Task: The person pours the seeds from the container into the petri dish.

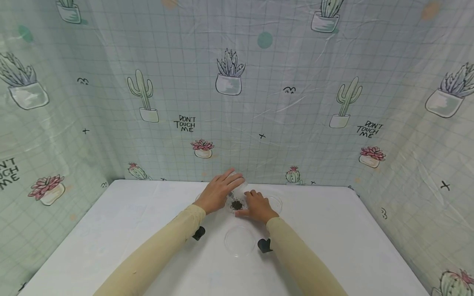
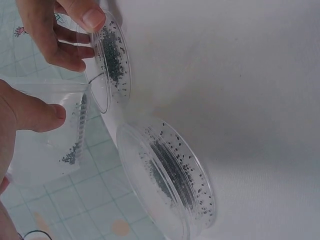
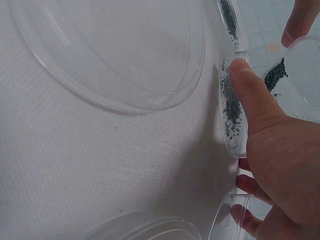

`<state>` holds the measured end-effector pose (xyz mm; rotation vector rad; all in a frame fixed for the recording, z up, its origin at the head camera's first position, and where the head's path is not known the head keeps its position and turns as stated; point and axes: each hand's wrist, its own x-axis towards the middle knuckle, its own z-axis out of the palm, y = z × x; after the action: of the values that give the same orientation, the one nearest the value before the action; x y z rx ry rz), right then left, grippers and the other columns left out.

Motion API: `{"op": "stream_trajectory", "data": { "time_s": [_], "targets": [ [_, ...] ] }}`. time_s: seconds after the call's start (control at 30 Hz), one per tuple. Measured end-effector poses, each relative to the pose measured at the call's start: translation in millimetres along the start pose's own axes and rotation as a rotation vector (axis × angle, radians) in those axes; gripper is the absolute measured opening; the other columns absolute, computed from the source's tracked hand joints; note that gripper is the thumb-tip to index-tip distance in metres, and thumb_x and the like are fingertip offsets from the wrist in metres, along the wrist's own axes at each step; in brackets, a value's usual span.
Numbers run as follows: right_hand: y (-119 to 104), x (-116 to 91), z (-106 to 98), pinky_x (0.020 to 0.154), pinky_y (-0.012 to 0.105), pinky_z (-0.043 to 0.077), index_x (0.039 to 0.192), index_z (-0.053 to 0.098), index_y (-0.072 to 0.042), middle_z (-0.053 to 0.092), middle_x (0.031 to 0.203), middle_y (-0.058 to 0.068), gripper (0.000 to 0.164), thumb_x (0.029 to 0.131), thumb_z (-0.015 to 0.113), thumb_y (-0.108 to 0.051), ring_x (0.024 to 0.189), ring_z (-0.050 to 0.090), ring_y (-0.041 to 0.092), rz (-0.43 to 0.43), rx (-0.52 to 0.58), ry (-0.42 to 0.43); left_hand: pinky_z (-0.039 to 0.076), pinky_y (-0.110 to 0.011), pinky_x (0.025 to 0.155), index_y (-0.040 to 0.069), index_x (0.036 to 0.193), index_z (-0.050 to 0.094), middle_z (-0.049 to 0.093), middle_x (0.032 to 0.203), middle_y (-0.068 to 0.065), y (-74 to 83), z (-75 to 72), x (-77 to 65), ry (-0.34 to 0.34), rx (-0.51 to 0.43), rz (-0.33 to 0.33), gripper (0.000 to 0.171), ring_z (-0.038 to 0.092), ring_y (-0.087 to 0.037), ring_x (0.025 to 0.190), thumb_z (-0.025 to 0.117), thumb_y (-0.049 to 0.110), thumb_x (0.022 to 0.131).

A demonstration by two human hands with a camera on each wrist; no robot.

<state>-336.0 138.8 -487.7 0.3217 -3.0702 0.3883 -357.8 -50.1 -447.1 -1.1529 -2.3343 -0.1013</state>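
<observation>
My left hand (image 1: 220, 193) pinches a small clear plastic bag (image 2: 47, 145) holding some dark granules. The bag's mouth tilts toward a clear petri dish (image 2: 112, 57), where dark granules (image 1: 237, 205) lie heaped in the middle with loose ones scattered around. My right hand (image 1: 259, 206) holds this dish at its edge, thumb (image 3: 245, 75) on the near side and fingers spread round the right side. In the left wrist view, another petri dish (image 2: 207, 200) with similar granules stands close to the left hand.
A round clear dish (image 1: 240, 255) lies on the white table (image 1: 314, 230) in front of the hands. Another clear dish (image 1: 280, 204) sits just right of the right hand. A patterned curtain (image 1: 259, 107) hangs behind the table's far edge and along both sides.
</observation>
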Motion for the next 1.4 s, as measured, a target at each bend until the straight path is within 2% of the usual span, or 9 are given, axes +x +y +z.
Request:
{"op": "stream_trajectory", "data": {
  "time_s": [0.6,0.83,0.93,1.17,1.4],
  "targets": [
    [-2,1,0,0.095,0.06,0.047,0.138,0.049,-0.006,0.054,0.132,0.016,0.088,0.075,0.07,-0.064,0.12,0.052,0.036,-0.011,-0.016,-0.001,0.045,-0.044,0.106,0.024,0.146,0.041,0.04,0.153,0.003,-1.2,-2.2,0.4,-0.032,0.047,0.005,0.084,0.03,-0.025,0.146,0.077,-0.001,0.075],
    [-2,2,0,0.094,0.061,0.047,0.137,0.05,-0.004,0.055,0.131,0.017,0.088,0.075,0.071,-0.063,0.12,0.052,0.036,-0.024,-0.004,0.009,0.045,-0.046,0.106,0.022,0.146,0.041,0.041,0.152,0.001,-1.3,-4.5,-0.4,-0.014,0.012,-0.003,0.084,0.03,-0.026,0.146,0.076,-0.003,0.074],
    [-3,2,0,0.095,0.06,0.047,0.138,0.049,-0.004,0.055,0.131,0.017,0.089,0.075,0.07,-0.064,0.12,0.052,0.036,-0.018,-0.012,0.004,0.044,-0.047,0.107,0.02,0.146,0.041,0.041,0.152,0.0,-1.4,-4.5,-1.3,-0.01,-0.041,-0.037,0.085,0.03,-0.026,0.146,0.076,-0.005,0.073],
    [-3,0,-1,0.097,0.056,0.048,0.138,0.049,-0.004,0.055,0.133,0.017,0.091,0.076,0.068,-0.066,0.122,0.053,0.035,-0.008,-0.057,-0.016,0.041,-0.052,0.108,0.019,0.148,0.037,0.039,0.152,-0.001,-4.2,-4.3,-8.0,0.007,-0.175,-0.171,0.094,0.031,-0.024,0.145,0.083,0.002,0.069],
    [-2,-2,-2,0.099,0.057,0.047,0.141,0.045,-0.002,0.054,0.136,0.02,0.093,0.076,0.069,-0.064,0.125,0.052,0.037,-0.019,-0.059,0.001,0.045,-0.053,0.102,0.018,0.147,0.039,0.041,0.151,-0.003,-9.6,-7.1,-15.2,0.059,-0.271,-0.273,0.094,0.035,-0.025,0.142,0.085,0.003,0.066]
  ]
}}
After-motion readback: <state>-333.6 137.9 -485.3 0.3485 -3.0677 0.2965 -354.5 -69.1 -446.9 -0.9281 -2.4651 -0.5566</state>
